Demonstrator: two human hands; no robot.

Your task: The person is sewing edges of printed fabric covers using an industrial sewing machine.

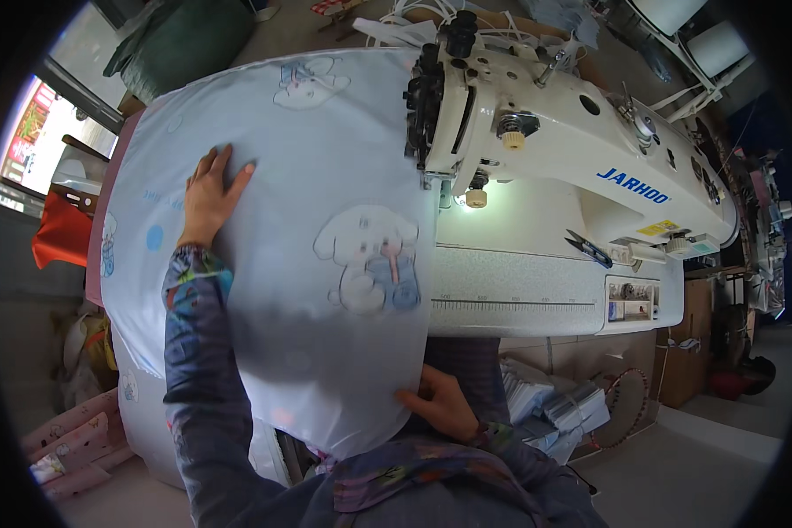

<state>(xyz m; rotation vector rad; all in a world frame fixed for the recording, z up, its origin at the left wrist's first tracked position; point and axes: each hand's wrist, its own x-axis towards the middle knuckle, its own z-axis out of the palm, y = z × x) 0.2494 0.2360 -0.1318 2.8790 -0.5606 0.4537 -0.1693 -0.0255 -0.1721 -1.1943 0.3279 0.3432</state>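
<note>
A large pale blue fabric printed with white cartoon puppies is spread over the sewing table and hangs over its near edge. My left hand lies flat on the fabric's left part, fingers stretched out. At the near right edge of the cloth, my right hand pinches the border, thumb on top and the other fingers partly hidden. The fabric's right edge runs along the needle area of a white sewing machine, whose lamp lights the bed beside it.
Dark thread snips rest on the machine bed, near a small parts compartment. Below right are bundled white packs and a round hoop. A green sack stands behind the table; pink printed cloth lies at lower left.
</note>
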